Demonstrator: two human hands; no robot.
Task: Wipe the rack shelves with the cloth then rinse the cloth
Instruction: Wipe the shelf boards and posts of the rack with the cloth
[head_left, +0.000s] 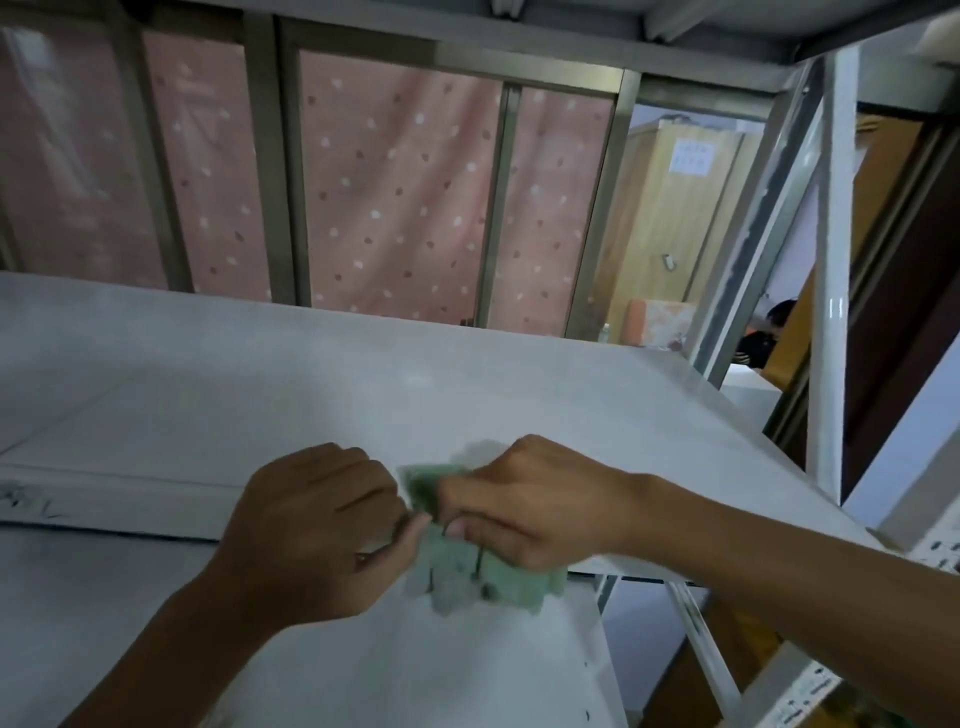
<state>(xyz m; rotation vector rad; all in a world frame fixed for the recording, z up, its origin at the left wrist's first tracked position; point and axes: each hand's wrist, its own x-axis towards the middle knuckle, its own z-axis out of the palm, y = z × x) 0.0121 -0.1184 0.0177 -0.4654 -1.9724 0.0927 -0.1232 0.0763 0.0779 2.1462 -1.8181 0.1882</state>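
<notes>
A small green cloth (467, 569) is bunched between both hands just above the front edge of a white rack shelf (311, 384). My left hand (317, 525) pinches the cloth's left edge with curled fingers. My right hand (530, 504) grips its upper right part, thumb on top. Part of the cloth hangs down below the hands over a lower white shelf (415, 665). Another shelf (571, 31) runs overhead.
White metal uprights (831, 291) of the rack stand at the right. Behind the rack is a window frame with a pink dotted curtain (395, 197). A wooden cabinet (670, 208) and a person's dark head (779, 314) show at the far right.
</notes>
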